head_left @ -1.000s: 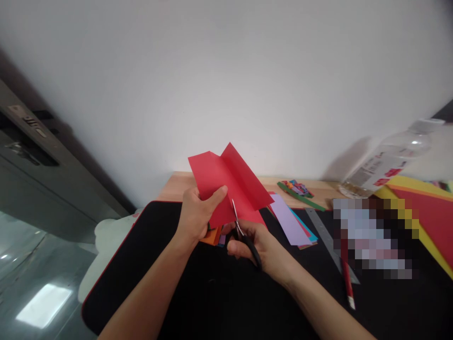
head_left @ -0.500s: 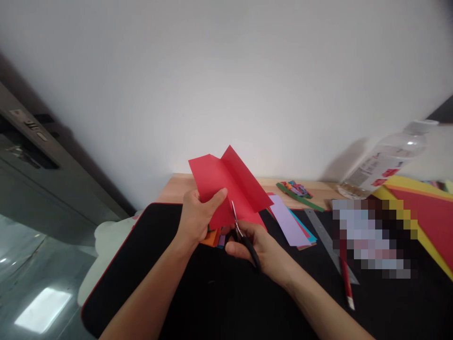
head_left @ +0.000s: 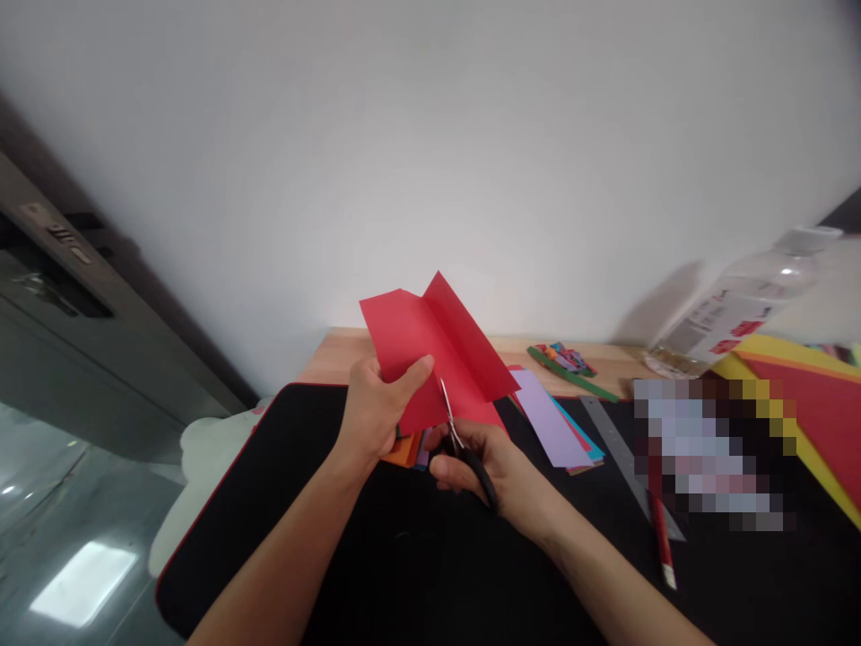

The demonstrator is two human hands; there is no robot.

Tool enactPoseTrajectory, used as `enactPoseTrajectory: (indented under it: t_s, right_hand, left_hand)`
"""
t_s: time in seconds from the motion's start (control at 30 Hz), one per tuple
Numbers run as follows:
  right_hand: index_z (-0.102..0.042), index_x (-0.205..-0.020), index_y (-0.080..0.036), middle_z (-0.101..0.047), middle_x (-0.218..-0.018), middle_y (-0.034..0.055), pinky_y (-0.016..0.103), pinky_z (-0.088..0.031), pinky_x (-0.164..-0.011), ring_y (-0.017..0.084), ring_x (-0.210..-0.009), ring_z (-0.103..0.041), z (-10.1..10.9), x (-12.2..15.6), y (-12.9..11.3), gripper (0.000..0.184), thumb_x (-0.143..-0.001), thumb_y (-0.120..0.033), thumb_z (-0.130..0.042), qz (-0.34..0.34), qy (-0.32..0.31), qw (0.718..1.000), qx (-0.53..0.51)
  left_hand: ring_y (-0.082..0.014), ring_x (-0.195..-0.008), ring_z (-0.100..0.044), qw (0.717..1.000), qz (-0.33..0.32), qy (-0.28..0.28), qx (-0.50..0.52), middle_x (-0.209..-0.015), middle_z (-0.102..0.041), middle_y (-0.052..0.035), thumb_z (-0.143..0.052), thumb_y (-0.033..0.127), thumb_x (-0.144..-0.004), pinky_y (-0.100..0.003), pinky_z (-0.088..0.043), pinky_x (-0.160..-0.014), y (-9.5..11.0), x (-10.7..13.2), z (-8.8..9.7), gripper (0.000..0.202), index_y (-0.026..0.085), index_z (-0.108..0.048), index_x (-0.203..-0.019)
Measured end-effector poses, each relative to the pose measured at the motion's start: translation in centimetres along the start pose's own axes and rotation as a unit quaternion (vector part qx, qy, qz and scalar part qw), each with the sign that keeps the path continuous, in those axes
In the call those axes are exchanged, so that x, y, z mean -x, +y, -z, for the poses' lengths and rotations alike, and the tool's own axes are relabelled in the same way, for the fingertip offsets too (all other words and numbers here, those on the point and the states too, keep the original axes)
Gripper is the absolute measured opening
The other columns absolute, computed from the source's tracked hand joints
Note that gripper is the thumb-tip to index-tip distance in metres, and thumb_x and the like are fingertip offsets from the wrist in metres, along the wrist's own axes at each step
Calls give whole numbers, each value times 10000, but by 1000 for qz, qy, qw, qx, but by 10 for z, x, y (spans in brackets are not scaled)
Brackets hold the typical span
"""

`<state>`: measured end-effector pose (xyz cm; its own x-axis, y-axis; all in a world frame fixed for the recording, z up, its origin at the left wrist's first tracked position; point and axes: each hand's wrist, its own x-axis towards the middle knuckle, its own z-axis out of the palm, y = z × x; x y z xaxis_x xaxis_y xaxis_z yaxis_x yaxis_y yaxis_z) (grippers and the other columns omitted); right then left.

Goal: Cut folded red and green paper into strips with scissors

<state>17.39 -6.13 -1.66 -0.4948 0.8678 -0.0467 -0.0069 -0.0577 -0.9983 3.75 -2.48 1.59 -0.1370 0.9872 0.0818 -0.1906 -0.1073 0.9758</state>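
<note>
A creased sheet of red paper (head_left: 404, 336) is held up over the desk, its right part folded upward. My left hand (head_left: 377, 404) pinches its lower left part, thumb on top. My right hand (head_left: 488, 458) is closed round the black handles of a pair of scissors (head_left: 477, 471). The scissors' blades point up and away from me, at a cut in the paper's lower edge. Below the paper, orange paper pieces (head_left: 402, 450) show in part. To the right lie strips of lilac paper (head_left: 550, 417), with blue and red ones under them.
A black desk mat (head_left: 269, 520) covers most of the wooden desk (head_left: 329, 354). On the right are a metal ruler (head_left: 622, 458), a red pencil (head_left: 663, 538), a blurred-out item, a clear bottle (head_left: 740, 296) and yellow and red sheets (head_left: 813, 422). Paper scraps (head_left: 565, 359) lie near the wall.
The right hand's fingers have shifted slightly on the scissors' handles. Otherwise the hands and the red paper stay almost where they were; the view has moved a little.
</note>
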Motion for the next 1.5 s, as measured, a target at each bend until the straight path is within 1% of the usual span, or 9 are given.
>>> enactPoseTrajectory:
  t_s: [0.27,0.63,0.73,0.87,0.97,1.13,1.27,1.37,1.5]
  right_hand:
    - [-566,-792,-156,-493,-581,-35,215,-350,-489,93,-524,-460,1,0,2,463,-668,-590,-672,-5,2,1000,-3]
    - [-571,-742,-140,-482,-537,-45,188,-342,-456,79,-482,-469,1,-2,7,456,-656,-571,-691,-9,7,1000,-16]
    - [-574,-745,-141,-479,-542,-46,189,-342,-457,79,-485,-466,1,-2,7,440,-652,-550,-707,-8,5,1000,-18]
    - [-580,-756,-140,-481,-542,-45,196,-339,-453,80,-477,-450,-1,-1,7,437,-633,-531,-730,-24,-4,1000,-1]
    - [-581,-757,-138,-481,-535,-44,201,-332,-452,79,-470,-432,-3,0,7,436,-630,-527,-734,-35,-2,999,11]
    - [-580,-747,-136,-486,-542,-40,204,-313,-464,80,-488,-419,-3,0,4,436,-614,-514,-750,-35,2,999,1]
    - [-552,-676,-137,-489,-570,-36,197,-284,-467,73,-508,-408,-3,0,1,419,-609,-492,-764,-28,-2,999,-38]
    - [-552,-683,-135,-461,-579,-49,197,-256,-464,63,-506,-372,-2,1,0,423,-596,-483,-777,-31,-8,998,-56]
    - [-543,-671,-136,-463,-594,-48,201,-255,-475,69,-527,-380,-1,1,1,435,-571,-477,-794,-31,-17,998,-61]
  left_hand:
    - [-125,-520,-567,1000,-3,0,6,-609,-627,-27,-746,303,-626,-240,-475,-507,-1,0,0,207,128,-647,-673]
    - [-139,-551,-585,1000,-1,8,3,-631,-641,-36,-764,309,-609,-245,-484,-518,-5,-2,2,234,116,-643,-666]
    - [-159,-597,-612,999,17,-2,41,-690,-667,-60,-770,293,-606,-265,-508,-561,-3,-4,3,237,109,-661,-709]
    - [-187,-672,-638,988,71,-34,135,-785,-692,-85,-770,251,-610,-314,-533,-652,3,-9,7,254,110,-681,-803]
    - [-189,-688,-639,984,64,-36,163,-812,-695,-82,-776,216,-600,-326,-535,-662,6,-11,10,255,118,-680,-814]
    - [-176,-615,-630,992,45,18,115,-712,-685,-59,-799,202,-560,-310,-534,-593,8,-10,8,230,112,-663,-722]
    - [-167,-614,-625,995,22,8,101,-709,-681,-53,-793,223,-576,-301,-530,-591,7,-8,7,206,115,-656,-686]
    - [-168,-625,-625,995,19,6,94,-725,-681,-57,-794,229,-574,-302,-529,-595,7,-8,7,202,114,-653,-663]
    - [-166,-628,-623,996,15,7,90,-724,-679,-58,-789,242,-581,-297,-527,-592,7,-9,7,201,118,-657,-668]
